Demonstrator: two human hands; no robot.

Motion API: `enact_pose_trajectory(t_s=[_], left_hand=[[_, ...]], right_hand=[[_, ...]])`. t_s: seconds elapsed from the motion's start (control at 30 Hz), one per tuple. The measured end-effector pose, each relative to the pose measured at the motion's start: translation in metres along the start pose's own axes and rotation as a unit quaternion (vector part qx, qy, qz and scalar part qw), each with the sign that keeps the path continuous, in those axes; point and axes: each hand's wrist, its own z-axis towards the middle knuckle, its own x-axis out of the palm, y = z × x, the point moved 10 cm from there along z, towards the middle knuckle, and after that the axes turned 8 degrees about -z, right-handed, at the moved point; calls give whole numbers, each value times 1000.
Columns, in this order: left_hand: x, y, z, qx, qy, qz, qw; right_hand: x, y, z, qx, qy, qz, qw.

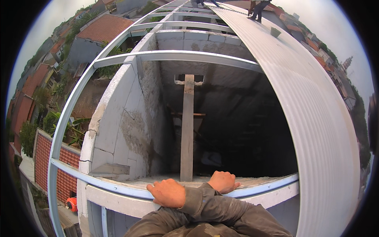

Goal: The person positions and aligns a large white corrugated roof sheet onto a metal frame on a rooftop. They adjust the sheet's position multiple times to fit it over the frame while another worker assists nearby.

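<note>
My forearms are crossed in dark, dirty sleeves, so my right hand lies to the left of my left hand. Both rest on a curved-looking, light metal beam directly in front of me. The right hand is closed over the beam, knuckles up. The left hand is closed too, its fingers curled over the beam's far side and its thumb toward the right; its fingertips are hidden. Just beyond the hands, a long wooden plank spans the dark opening to a notch in the far block wall.
Corrugated pale roofing sheets cover the right side, with a bucket and people's legs on them farther off. A deep, dark room opens below. More metal beams cross ahead. At left, a block wall drops beside tiled roofs.
</note>
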Motion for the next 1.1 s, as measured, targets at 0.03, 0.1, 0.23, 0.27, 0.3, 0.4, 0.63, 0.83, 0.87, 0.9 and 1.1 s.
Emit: enact_pose_trajectory(t_s=[0.03, 0.1, 0.23, 0.27, 0.3, 0.4, 0.63, 0.83, 0.87, 0.9, 1.1], left_hand=[[1, 1, 1, 2, -1, 1, 1000], [4, 3, 3, 20, -39, 10, 999], [6, 4, 7, 34, -61, 22, 997], [6, 4, 7, 38, -63, 23, 997], [6, 5, 7, 41, -64, 23, 997], [4, 2, 4, 18, -28, 17, 999], [0, 2, 2, 0, -6, 13, 1000], [1, -2, 1, 4, -3, 21, 1000], [0, -1, 1, 3, -5, 19, 1000], [0, 0, 1, 3, -6, 18, 1000], [0, -1, 1, -2, 2, 16, 1000]], right_hand=[[0, 1, 0, -2, -2, -2, 1000], [-5, 4, -1, -5, -22, -3, 1000], [-3, 2, -1, 3, -25, -1, 1000], [-4, 2, -1, 2, -28, -2, 1000], [-5, 3, -2, 0, -32, -3, 999], [-8, 3, -3, -1, -41, -9, 999], [-8, 4, -1, 6, -33, -33, 999], [6, -3, 0, 0, -85, -20, 996], [0, -1, 0, -4, -96, -22, 995], [0, 0, 0, 0, -78, -16, 997], [-4, -2, -1, 8, -51, -10, 999]])
